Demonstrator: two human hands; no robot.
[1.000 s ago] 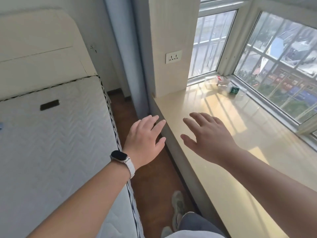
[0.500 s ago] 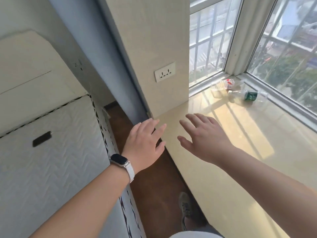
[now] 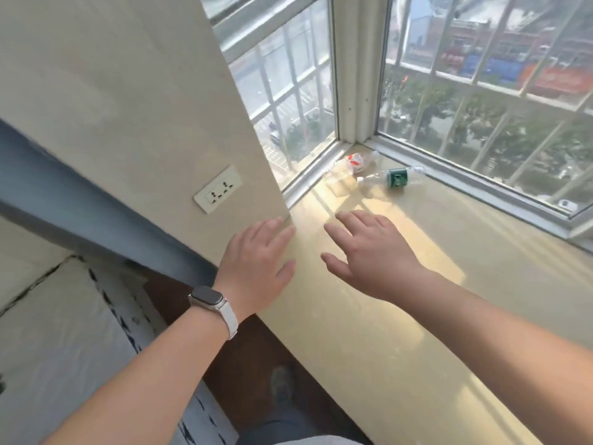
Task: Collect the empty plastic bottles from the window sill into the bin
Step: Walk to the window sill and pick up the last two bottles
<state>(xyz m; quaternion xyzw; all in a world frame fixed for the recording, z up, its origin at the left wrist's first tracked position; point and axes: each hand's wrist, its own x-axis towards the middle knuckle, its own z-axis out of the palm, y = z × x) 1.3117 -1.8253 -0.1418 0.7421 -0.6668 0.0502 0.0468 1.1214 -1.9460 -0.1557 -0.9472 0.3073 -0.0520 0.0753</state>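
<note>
Two clear plastic bottles lie on their sides in the far corner of the pale window sill (image 3: 417, 284). One has a red and white label (image 3: 353, 162); the other, a green label (image 3: 396, 177), lies just to its right. A third clear shape next to them is too faint to make out. My left hand (image 3: 260, 264), with a watch on its wrist, hovers with fingers spread over the sill's near left edge. My right hand (image 3: 369, 255) is held out flat above the sill, well short of the bottles. Both hands hold nothing. No bin is in view.
A beige wall panel with a power socket (image 3: 218, 189) stands left of the sill. Barred windows close off the sill's far and right sides. A white mattress (image 3: 64, 348) lies at lower left, with a narrow strip of brown floor (image 3: 244, 364) and my shoe between it and the sill.
The view has moved closer to the window corner, and the bottles appear larger and nearer. Both hands have advanced over the sill, still spread and holding nothing.
</note>
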